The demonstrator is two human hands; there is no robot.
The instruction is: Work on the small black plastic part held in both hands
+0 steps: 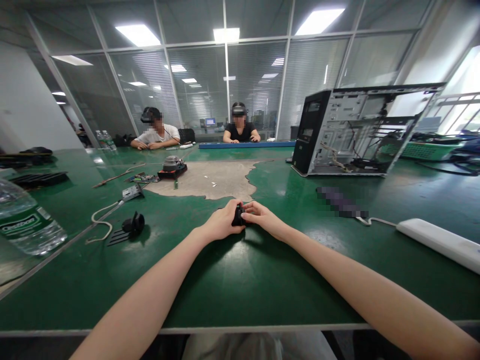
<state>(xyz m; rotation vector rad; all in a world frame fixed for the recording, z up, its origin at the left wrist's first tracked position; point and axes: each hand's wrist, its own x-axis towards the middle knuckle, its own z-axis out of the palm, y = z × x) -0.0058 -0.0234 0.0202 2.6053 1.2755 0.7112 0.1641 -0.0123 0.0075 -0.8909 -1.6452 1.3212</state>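
A small black part (pixel 238 216) is held just above the green tabletop in front of me; its exact kind is hard to make out. My left hand (pixel 224 220) wraps round it from the left, thumb below and fingers over the top. From the right, my right hand (pixel 261 217) pinches at its edge with bent fingertips. To the left lies a black plastic piece (pixel 129 227) with a round end and flat prongs. Beyond that sits a small metal bracket (pixel 132 192) joined to a pale cable (pixel 102 221).
An opened computer case (pixel 311 132) stands at right, near a white power strip (pixel 438 240) and a blurred dark object (pixel 339 201). A water bottle (pixel 26 220) stands at left. A fan-like cooler (pixel 172 166) lies by a bare patch (pixel 210 182). Two people (pixel 240 127) sit opposite.
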